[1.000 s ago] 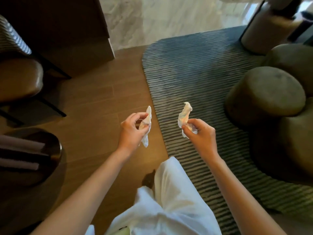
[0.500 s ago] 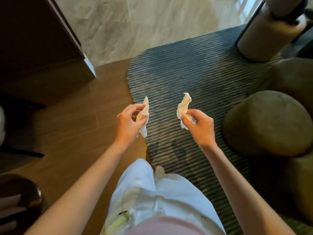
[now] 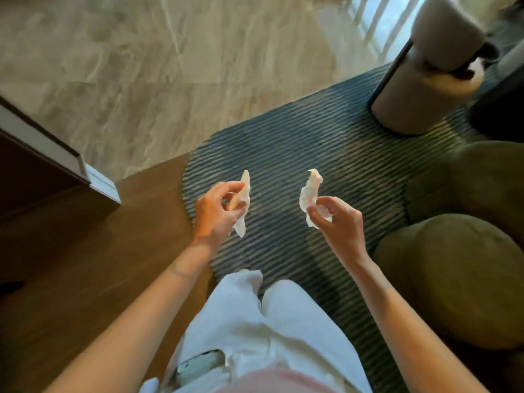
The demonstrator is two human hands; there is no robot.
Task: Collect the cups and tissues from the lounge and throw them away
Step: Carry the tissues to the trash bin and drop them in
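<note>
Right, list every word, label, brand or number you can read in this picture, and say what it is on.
None: no readable text anywhere in the view.
The tissue in the left hand, left tissue: plain white, no print.
The tissue in the right hand, right tissue: plain white, no print.
The striped rug, green seats and white trousers: no label shows.

My left hand [image 3: 217, 212] holds one tissue [image 3: 243, 202] out before me, my right hand [image 3: 338, 222] another tissue [image 3: 309, 194] beside it, apart, both above the rug [image 3: 297, 131]. Two poufs [image 3: 453, 279] sit on my right, a round stand [image 3: 411, 97] ahead of them on the rug, a cabinet [image 3: 42, 171] to my left
</note>
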